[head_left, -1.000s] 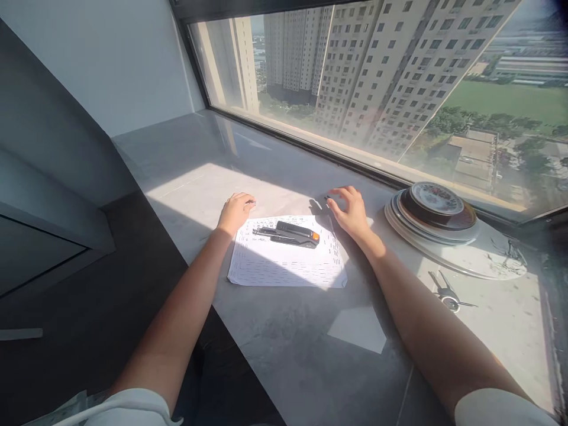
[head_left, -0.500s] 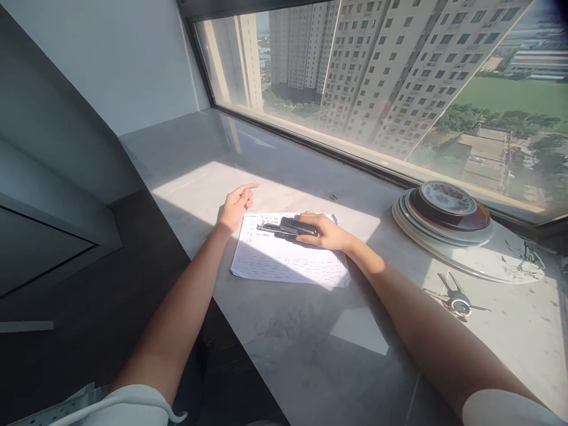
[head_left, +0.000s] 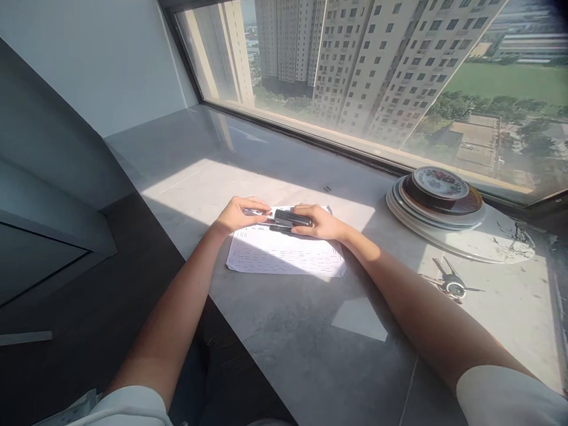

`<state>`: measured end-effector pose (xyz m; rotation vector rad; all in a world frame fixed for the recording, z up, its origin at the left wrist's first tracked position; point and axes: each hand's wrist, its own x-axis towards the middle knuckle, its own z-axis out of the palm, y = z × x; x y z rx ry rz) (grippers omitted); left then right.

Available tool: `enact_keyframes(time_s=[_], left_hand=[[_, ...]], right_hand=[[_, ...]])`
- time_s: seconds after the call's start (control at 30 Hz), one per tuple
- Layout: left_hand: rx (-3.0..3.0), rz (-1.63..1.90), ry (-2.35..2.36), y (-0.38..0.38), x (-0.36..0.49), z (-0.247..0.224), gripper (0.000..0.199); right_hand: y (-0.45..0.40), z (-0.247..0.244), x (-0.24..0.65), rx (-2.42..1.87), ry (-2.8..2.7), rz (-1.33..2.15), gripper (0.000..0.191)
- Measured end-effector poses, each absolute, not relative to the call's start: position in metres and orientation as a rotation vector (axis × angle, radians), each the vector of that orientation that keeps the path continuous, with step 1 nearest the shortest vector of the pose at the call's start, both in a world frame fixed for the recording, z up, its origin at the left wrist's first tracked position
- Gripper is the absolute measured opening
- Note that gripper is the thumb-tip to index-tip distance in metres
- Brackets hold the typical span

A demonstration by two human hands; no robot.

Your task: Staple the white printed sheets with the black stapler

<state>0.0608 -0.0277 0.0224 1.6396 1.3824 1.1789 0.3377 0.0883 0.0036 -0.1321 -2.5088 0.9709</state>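
A black stapler (head_left: 287, 219) with its upper arm lifted apart from its base lies above the written sheets of paper (head_left: 284, 251). My right hand (head_left: 322, 223) grips the right end of the stapler, thumb below and fingers above. At its left end my left hand (head_left: 242, 214) has thumb and fingers closed around the metal part, which they partly hide. Two small strips, apparently staples (head_left: 327, 189), lie on the countertop beyond the paper.
To the right stands a stack of plates (head_left: 444, 204) on a large oval platter (head_left: 510, 239). Nearer me on the grey countertop (head_left: 302, 337) rests a small propeller-plane model (head_left: 453, 287). A window (head_left: 355, 77) runs along the back. The counter's edge drops off at left.
My left hand has moved right and down from beside the paper onto the stapler's left end. My right hand still holds the stapler. The view has shifted slightly.
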Motion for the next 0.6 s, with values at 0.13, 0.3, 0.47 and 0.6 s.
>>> enact_keyframes(time_s=[0.13, 0.3, 0.47, 0.6], left_hand=[[1.670, 1.049, 1.365, -0.0294, 0.0615, 0.0199, 0.029], [1.687, 1.041, 1.422, -0.0277, 0.0595, 0.0167, 0.037], [1.709, 1.022, 1.440, -0.0263, 0.0585, 0.0139, 0.028], [1.766, 0.981, 1.478, -0.0257, 0.0583, 0.0151, 0.026]], right_hand=[[0.0884, 0.0042, 0.3373, -0.132, -2.507, 0.979, 0.043], [0.0901, 0.0015, 0.3377, -0.146, -2.498, 0.992, 0.042], [0.0906, 0.0002, 0.3379, -0.155, -2.492, 1.003, 0.043], [0.0902, 0.0007, 0.3375, -0.150, -2.493, 1.000, 0.042]])
